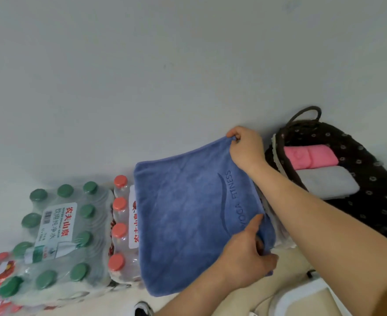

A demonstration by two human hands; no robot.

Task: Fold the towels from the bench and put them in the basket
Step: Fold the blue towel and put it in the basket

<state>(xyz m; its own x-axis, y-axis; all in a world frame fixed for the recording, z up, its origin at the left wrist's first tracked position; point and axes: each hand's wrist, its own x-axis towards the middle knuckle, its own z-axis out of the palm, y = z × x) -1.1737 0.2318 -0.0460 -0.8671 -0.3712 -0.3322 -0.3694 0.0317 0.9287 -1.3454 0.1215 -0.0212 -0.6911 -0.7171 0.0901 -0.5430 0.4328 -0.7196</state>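
A blue towel [188,215] with a stamped "FITNESS" logo is spread out in front of me, over shrink-wrapped bottle packs. My right hand [245,148] pinches its far right corner. My left hand [247,258] grips its near right edge, thumb on top. To the right stands a dark woven basket [365,179] with a handle. Inside it lie a folded pink towel [311,159] and a folded grey towel [327,185], side by side.
Packs of water bottles, green-capped [58,236] and red-capped [120,226], fill the left. A pale wall [165,76] rises behind everything. A white object [302,299] sits at the bottom right, and a shoe [143,309] shows at the bottom edge.
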